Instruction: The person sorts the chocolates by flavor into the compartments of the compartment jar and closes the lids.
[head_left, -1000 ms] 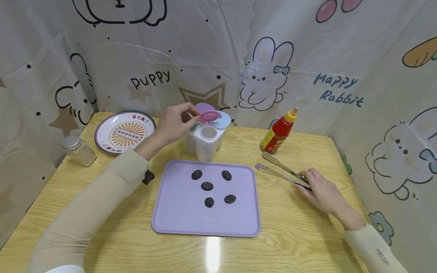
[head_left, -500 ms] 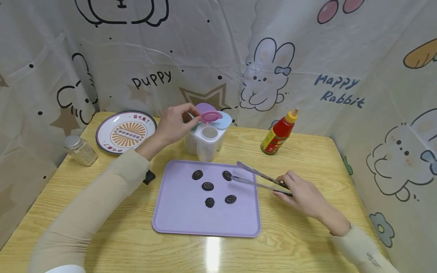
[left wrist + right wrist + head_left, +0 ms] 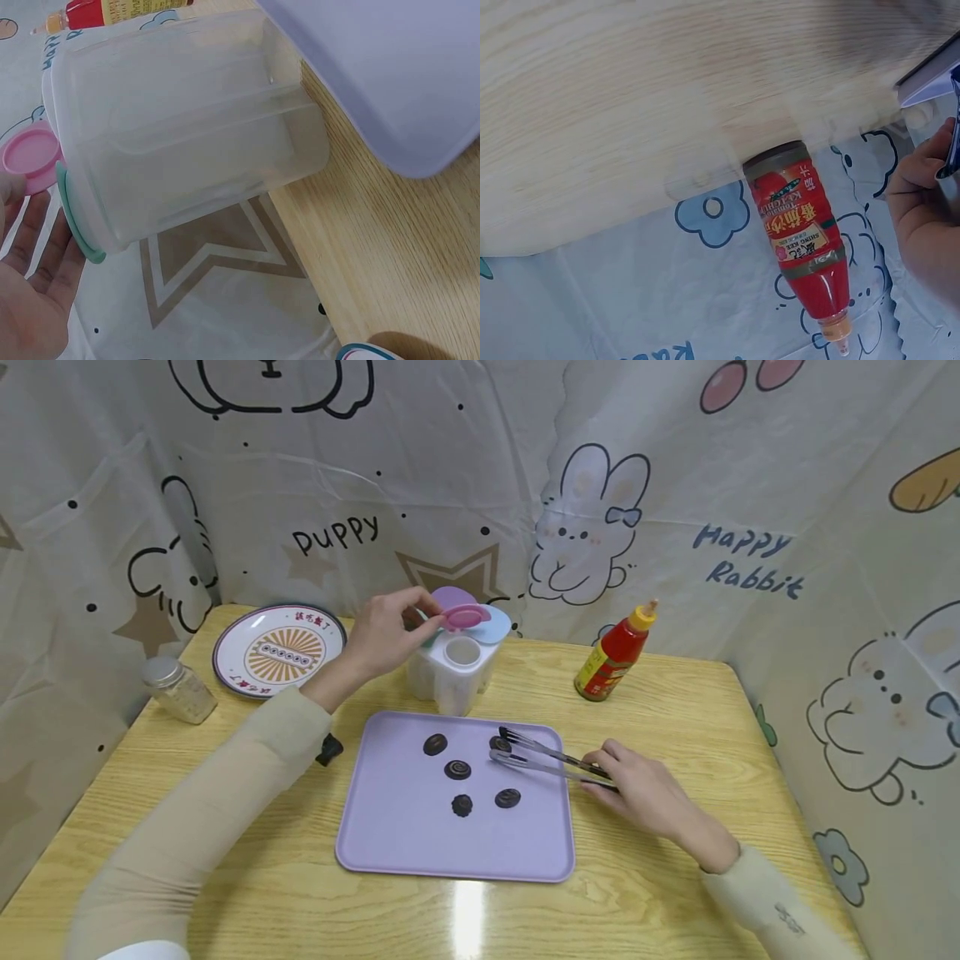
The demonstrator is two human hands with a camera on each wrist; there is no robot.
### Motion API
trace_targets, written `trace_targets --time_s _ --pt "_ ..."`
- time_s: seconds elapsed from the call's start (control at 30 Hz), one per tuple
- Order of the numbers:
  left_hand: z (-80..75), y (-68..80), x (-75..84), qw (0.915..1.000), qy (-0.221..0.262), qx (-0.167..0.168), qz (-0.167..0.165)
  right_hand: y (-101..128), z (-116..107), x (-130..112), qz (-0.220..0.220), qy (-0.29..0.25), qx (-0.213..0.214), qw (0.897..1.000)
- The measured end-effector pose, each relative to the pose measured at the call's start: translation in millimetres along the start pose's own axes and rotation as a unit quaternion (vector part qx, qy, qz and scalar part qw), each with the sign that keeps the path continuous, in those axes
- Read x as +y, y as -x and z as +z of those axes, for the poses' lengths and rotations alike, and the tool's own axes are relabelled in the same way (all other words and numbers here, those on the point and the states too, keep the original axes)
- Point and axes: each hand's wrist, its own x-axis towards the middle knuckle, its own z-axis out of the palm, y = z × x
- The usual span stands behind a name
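My left hand point(image 3: 392, 631) pinches the raised pink lid point(image 3: 465, 616) of a clear container point(image 3: 454, 681) with several coloured lids. Below that lid its round opening is uncovered. My right hand point(image 3: 637, 785) grips metal tongs point(image 3: 543, 760), whose spread tips lie on either side of a dark chocolate point(image 3: 500, 743) at the back right of the purple tray point(image 3: 405, 843). Whether the tips touch it I cannot tell. Several other dark chocolates point(image 3: 457, 769) lie on the tray. In the left wrist view the fingers are by the pink lid point(image 3: 31, 156) and a green lid point(image 3: 75, 217).
A red sauce bottle point(image 3: 613, 652) stands behind the right hand. At the back left are a round printed plate point(image 3: 279, 652) and a glass jar point(image 3: 178, 691). A small black object point(image 3: 328, 749) lies left of the tray, partly behind the left sleeve. A printed curtain surrounds the table.
My right hand has moved left with the tongs, from beside the tray to over its back right, bringing the tips around a chocolate. My left hand has stayed at the pink lid.
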Motion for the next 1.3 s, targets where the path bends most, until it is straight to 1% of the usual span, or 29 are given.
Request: trace_targets --time_s 0.17,0.4,0.47,0.6,0.77,1.0,1.17,1.3 --pt "0.8 -0.1 -0.8 1.0 -0.002 0.0 0.001 -2.0 -0.2 -0.9 -0.003 -0.007 -0.007 1.0" --pt "0.1 0.0 0.0 1.0 0.0 0.001 0.002 -2.6 0.3 0.0 -0.014 -0.009 0.003 1.0" --pt "0.1 0.0 0.1 1.0 0.0 0.0 0.002 -3.4 -1.4 -0.2 -0.02 -0.01 0.013 1.0" --pt "0.2 -0.3 0.0 1.0 -0.001 -0.001 0.003 -9.3 -11.6 -0.7 -0.036 -0.012 0.047 0.998" --pt "0.6 -0.4 -1.0 1.0 -0.003 -0.001 0.002 -25.5 -33.3 -2.6 -0.057 -0.014 0.091 0.994" --pt "0.1 0.2 -0.8 0.9999 -0.002 0.002 0.012 -53.8 -62.3 -11.1 -0.099 -0.01 0.142 0.985" --pt "0.3 0.6 -0.9 0.9999 -0.006 0.003 0.014 -76.1 -76.2 -13.6 -0.109 -0.009 0.153 0.982" --pt "0.2 0.7 -0.4 0.9999 -0.007 0.004 0.014 -91.9 -80.1 -12.6 -0.1 0.006 0.148 0.984"
